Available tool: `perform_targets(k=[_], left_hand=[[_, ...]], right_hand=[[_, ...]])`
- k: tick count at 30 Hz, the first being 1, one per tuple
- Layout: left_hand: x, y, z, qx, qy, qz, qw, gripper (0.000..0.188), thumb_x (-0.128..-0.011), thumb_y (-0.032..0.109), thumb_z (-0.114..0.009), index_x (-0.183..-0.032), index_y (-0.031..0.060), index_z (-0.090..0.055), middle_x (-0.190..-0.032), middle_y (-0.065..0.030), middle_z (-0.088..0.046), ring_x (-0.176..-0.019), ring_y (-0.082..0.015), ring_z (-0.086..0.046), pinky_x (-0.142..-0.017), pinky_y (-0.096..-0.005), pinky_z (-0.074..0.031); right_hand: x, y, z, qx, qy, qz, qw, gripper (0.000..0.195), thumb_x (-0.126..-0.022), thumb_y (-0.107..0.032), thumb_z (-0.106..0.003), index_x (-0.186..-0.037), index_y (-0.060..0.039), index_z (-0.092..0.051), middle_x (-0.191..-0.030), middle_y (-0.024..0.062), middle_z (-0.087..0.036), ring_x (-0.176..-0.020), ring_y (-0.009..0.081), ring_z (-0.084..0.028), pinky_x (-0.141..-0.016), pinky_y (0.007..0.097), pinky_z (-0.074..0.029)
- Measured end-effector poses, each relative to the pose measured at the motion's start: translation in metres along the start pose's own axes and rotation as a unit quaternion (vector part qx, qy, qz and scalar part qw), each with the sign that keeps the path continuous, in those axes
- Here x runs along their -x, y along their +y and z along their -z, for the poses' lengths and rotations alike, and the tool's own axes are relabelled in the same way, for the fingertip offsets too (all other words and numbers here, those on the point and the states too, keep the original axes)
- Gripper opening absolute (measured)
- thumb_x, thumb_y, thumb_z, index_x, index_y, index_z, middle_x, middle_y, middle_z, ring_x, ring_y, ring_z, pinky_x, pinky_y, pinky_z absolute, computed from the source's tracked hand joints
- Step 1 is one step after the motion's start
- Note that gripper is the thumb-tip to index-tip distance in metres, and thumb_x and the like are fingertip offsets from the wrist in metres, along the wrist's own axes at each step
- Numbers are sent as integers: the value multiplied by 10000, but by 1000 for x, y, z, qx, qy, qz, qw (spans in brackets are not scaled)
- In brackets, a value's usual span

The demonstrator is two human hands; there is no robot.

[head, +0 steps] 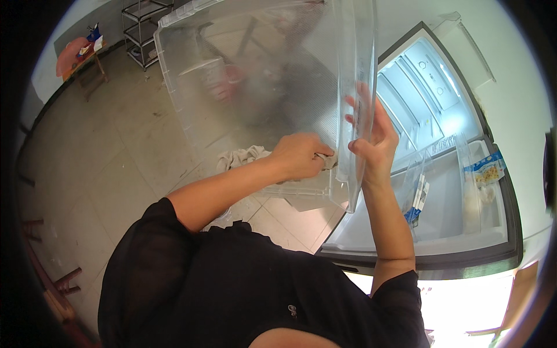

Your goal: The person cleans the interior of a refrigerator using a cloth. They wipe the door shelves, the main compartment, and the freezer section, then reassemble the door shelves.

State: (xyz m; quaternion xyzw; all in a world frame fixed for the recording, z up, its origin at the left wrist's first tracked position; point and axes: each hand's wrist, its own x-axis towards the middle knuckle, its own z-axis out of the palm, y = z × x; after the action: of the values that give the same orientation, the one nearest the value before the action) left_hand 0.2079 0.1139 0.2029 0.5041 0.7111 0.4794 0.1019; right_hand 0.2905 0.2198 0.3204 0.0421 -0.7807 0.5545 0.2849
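Note:
A large clear plastic bin (261,108), like a refrigerator drawer, stands tilted before me, its textured panel cloudy. Gripping its right-hand rim is my right hand (376,139), with some fingers seen through the plastic. My left hand (302,156) is closed on a bunched beige cloth (243,157) and presses it to the panel near the lower right corner. Part of the cloth trails to the left under my wrist. Whether the cloth lies inside or outside the bin I cannot tell.
On the right, a refrigerator stands open, its interior (417,91) lit; the door (439,235) has clear racks and a blue food packet (485,169). Further off are a metal rack (139,32) and a small wooden table (89,61) with items. The floor (109,161) is tiled.

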Motion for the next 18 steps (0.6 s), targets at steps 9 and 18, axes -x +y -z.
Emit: perform_targets(k=[9,18], left_hand=[[-1,18,0,-282,-199,-121,931,480,-795,140,-494,-1166,419,-619,-894,-41,-571,-859,-235,-607,-670,-386,-490],[-1,3,30,-158,23,55,986,473,-786,93,-478,-1206,262,-616,-915,-61,-640,-869,-230,-628,-696,-361,-503]], right_hand=[[2,-2,-9,3,-13,-47,999,834,-496,30,-527,-1329,23,-483,-1326,105,-512,-1184,221,-504,-959,360,-387],[-5,-13,-11,72,5,-57,996,936,-421,-130,-553,-1337,32,-459,-1350,151,-495,-1189,291,-526,-962,382,-434]])
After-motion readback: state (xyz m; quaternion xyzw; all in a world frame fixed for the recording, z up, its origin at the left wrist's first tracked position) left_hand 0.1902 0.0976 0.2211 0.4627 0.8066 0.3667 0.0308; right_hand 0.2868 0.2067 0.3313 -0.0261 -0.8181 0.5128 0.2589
